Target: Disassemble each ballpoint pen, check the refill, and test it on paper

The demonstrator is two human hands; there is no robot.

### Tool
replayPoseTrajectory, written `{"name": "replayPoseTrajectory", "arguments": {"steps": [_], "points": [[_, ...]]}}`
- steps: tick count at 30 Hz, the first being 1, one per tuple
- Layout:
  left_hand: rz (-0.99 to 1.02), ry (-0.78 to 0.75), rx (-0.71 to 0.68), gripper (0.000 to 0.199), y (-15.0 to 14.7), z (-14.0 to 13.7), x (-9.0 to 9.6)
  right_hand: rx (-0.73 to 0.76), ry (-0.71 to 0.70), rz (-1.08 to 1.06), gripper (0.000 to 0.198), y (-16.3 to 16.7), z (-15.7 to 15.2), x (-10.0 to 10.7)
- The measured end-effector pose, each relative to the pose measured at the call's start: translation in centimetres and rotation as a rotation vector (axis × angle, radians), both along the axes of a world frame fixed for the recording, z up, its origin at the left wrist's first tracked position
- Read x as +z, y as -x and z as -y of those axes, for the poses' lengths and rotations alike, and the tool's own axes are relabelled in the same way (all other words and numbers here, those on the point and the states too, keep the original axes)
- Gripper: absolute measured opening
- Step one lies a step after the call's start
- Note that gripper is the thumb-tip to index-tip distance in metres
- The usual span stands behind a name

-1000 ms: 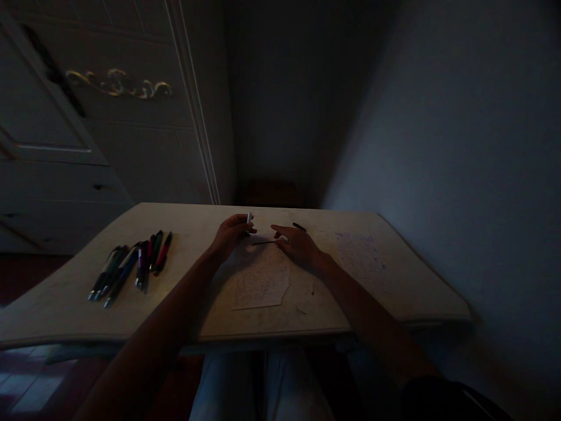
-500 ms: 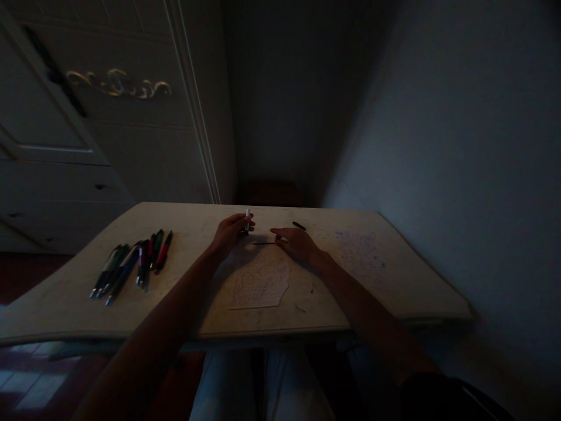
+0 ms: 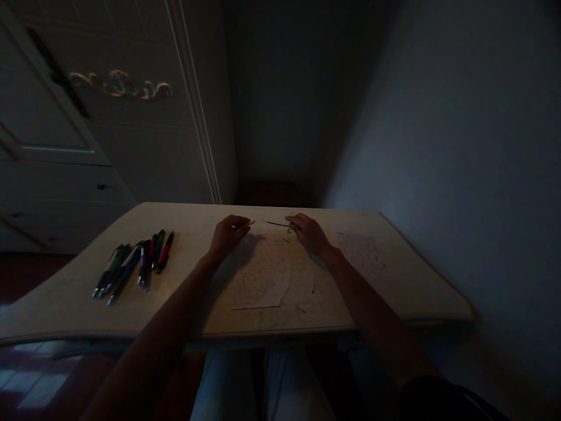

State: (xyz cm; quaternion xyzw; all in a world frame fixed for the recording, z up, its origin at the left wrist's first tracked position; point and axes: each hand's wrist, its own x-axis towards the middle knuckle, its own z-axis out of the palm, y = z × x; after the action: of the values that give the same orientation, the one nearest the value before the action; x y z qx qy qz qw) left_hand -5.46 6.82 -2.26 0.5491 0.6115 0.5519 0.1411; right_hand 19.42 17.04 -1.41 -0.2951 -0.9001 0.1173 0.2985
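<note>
Over the far middle of the table, my left hand (image 3: 228, 235) is closed on a pen barrel (image 3: 251, 222) with a white end. It lies almost level, its tip pointing right. Across from it, my right hand (image 3: 309, 233) pinches a thin dark pen refill (image 3: 277, 224), whose fine point faces the barrel. A small gap separates the two parts. Below the hands lies a scribbled sheet of paper (image 3: 262, 275) with a torn right edge.
Several pens (image 3: 125, 266) lie bunched at the left of the table (image 3: 184, 316). A second scribbled patch (image 3: 362, 248), faint and bluish, is right of my right forearm. Small bits (image 3: 301, 309) lie near the front edge. A wall (image 3: 460, 146) borders the right side.
My right hand has lifted the refill and moved up and right, covering the spot where a short dark piece lay. My left hand has tipped the barrel from upright to nearly level.
</note>
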Motion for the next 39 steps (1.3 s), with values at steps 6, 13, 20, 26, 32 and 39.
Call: {"name": "replayPoseTrajectory", "arguments": {"steps": [6,13,20,26,32,39], "points": [[-0.234,0.013,-0.128,0.017,-0.5,0.1,-0.5,0.001,0.024,0.103,0.034,0.3,0.7,0.1],[-0.219,0.041,-0.127,0.019,-0.5,0.0,-0.7,-0.035,0.034,0.167,0.042,-0.2,0.9,0.6],[-0.045,0.031,-0.172,0.017,-0.8,0.1,-0.2,-0.083,-0.008,0.279,0.038,-0.1,1.2,0.8],[-0.079,0.030,-0.229,0.017,-1.4,0.2,-0.5,-0.031,-0.022,0.310,0.039,0.8,2.2,0.9],[-0.297,0.008,-0.249,0.016,-1.9,0.3,-1.0,-0.019,-0.029,0.300,0.043,1.1,2.3,0.6],[-0.293,0.015,-0.240,0.017,-1.8,0.2,-1.0,-0.045,-0.001,0.284,0.045,1.1,2.7,1.3]]}}
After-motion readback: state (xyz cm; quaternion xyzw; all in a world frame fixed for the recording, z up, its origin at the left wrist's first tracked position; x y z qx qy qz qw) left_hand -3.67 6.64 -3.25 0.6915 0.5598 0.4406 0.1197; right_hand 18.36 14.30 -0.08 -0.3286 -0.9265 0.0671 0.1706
